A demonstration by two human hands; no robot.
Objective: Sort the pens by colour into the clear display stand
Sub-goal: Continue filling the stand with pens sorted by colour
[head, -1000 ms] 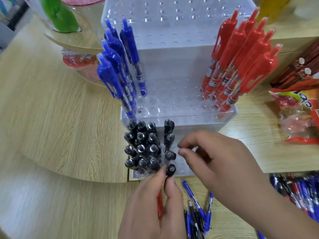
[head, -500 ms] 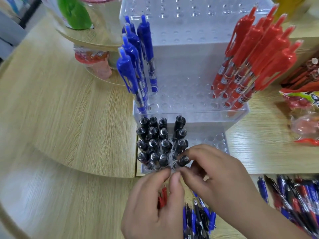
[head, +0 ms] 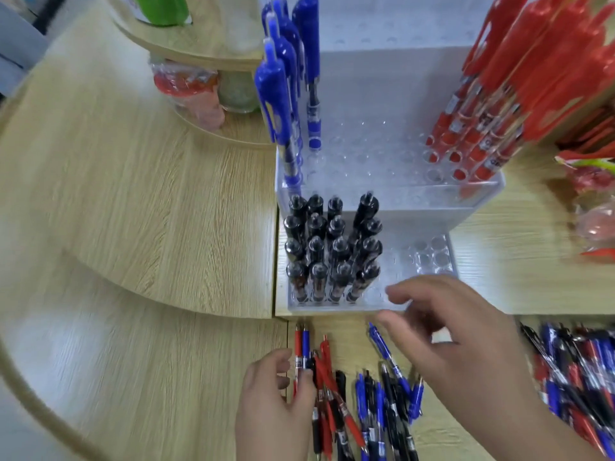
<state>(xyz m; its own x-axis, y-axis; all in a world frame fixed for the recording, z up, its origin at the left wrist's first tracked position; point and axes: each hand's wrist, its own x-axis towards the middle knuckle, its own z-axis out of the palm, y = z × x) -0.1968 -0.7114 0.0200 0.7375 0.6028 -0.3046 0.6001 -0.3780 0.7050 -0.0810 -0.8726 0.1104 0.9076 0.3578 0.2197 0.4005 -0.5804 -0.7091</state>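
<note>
The clear display stand (head: 432,257) rises in steps at the centre. Black pens (head: 332,247) fill the left of its lowest step; the holes to their right are bare. On the middle step, blue pens (head: 286,94) stand at the left and red pens (head: 499,94) at the right. Loose mixed pens (head: 376,410) lie on the table in front. My left hand (head: 276,404) is down on this pile, and a red and a blue pen run between its curled fingers and thumb. My right hand (head: 466,344) hovers in front of the lowest step, fingers spread, holding nothing.
A second heap of mixed pens (head: 582,377) lies at the right edge. Snack packets (head: 592,201) sit right of the stand. A round wooden tiered shelf (head: 199,44) with packets (head: 186,84) and a green bottle (head: 159,8) stands at the back left.
Both hands have let go of the front black pen, which now stands in its hole. My left hand dropped to the loose pens and my right hand drew back, opening.
</note>
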